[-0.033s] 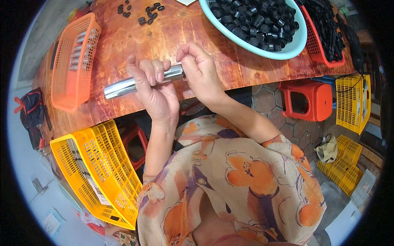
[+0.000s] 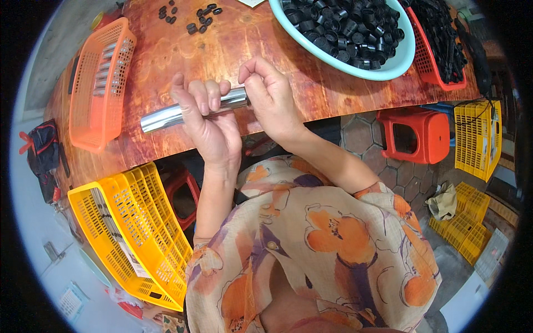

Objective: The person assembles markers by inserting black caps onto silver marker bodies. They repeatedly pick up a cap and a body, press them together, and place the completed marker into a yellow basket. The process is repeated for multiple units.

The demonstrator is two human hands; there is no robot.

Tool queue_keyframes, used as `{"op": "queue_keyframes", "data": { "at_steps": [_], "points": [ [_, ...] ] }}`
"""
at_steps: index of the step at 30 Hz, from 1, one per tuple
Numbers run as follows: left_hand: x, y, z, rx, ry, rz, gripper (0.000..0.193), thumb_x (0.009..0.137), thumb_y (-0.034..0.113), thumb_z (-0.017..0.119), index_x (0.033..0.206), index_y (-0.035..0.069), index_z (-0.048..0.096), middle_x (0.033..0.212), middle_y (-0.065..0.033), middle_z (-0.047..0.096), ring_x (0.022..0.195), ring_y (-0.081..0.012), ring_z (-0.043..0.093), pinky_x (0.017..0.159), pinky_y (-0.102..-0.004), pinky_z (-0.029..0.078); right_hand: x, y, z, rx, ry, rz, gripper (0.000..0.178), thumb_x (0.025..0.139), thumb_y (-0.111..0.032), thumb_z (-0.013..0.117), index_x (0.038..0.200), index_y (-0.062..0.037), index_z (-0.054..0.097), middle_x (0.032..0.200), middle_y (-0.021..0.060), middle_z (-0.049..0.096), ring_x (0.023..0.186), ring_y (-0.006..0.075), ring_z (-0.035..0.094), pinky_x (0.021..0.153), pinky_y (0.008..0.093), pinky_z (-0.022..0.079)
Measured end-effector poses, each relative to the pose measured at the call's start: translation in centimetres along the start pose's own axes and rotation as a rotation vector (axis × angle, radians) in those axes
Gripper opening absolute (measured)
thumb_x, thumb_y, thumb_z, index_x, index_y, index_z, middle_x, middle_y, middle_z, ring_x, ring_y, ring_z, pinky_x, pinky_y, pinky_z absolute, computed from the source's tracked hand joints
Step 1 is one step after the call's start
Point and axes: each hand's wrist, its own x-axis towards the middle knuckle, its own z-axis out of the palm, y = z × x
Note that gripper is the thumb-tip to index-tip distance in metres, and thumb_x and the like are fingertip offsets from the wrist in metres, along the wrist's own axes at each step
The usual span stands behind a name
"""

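One shiny silver metallic tube [image 2: 161, 119] sits in my L hand [image 2: 212, 121], thumb & fingers curled round it, above the reddish-brown stained wooden worktop [image 2: 239, 47], nr the front edge. My R hand [image 2: 272, 105] is bunched at the tube's R end, thumb & forefinger close; can't tell if it's got hold of the dark bit there. Risk: smooth surface, so pushing or twisting the end w/ a slack L grip could make it slip, maybe roll off. Also, knocking the round light-teal plastic basin [image 2: 410, 51] could spill its heaped small black plastic caps [image 2: 347, 33].
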Motion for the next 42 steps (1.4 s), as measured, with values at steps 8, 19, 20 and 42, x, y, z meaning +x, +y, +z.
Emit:
{"op": "queue_keyframes", "data": {
  "at_steps": [8, 19, 20, 42],
  "points": [
    [1.1, 0.5, -0.8, -0.142, 0.075, -0.093, 0.026, 0.093, 0.028, 0.052, 0.101, 0.003, 0.049, 0.061, 0.0037, 0.032, 0.059, -0.0084, 0.035, 0.074, -0.0281, 0.038, 0.2, -1.5, 0.2, 0.033, -0.012, 0.08, 0.02, 0.093, -0.018, 0.044, 0.092, -0.0007, 0.054, 0.066, 0.0043, 0.052, 0.06, 0.0108, 0.05, 0.052, 0.0266, 0.042],
    [1.1, 1.2, -0.8, -0.225, 0.135, -0.163, 0.025, 0.092, 0.025, 0.055, 0.099, 0.002, 0.048, 0.06, 0.0033, 0.032, 0.06, -0.01, 0.036, 0.077, -0.0308, 0.039, 1.1, -1.5, -1.7, 0.086, -0.145, 0.173, 0.024, 0.096, -0.025, 0.044, 0.094, -0.0035, 0.056, 0.06, 0.0, 0.047, 0.054, 0.0052, 0.045, 0.048, 0.0207, 0.038],
    [1.1, 1.2, -0.7, -0.212, 0.14, -0.153, 0.025, 0.092, 0.025, 0.055, 0.099, 0.002, 0.048, 0.06, 0.0033, 0.032, 0.06, -0.01, 0.036, 0.077, -0.0308, 0.039, 1.1, -1.7, -1.7, 0.067, -0.151, 0.169, 0.025, 0.096, -0.026, 0.045, 0.094, -0.003, 0.056, 0.061, 0.0005, 0.048, 0.055, 0.0057, 0.046, 0.049, 0.0213, 0.039],
    [0.9, 1.6, -0.1, -0.112, 0.167, -0.166, 0.025, 0.093, 0.031, 0.053, 0.1, 0.007, 0.049, 0.061, 0.0031, 0.03, 0.06, -0.01, 0.036, 0.076, -0.0316, 0.043, -0.3, 0.1, 0.4, -0.096, 0.032, -0.389, 0.015, 0.088, -0.003, 0.046, 0.102, -0.0017, 0.042, 0.055, 0.0038, 0.05, 0.052, 0.0077, 0.054, 0.046, 0.0247, 0.04]
  ]
}}
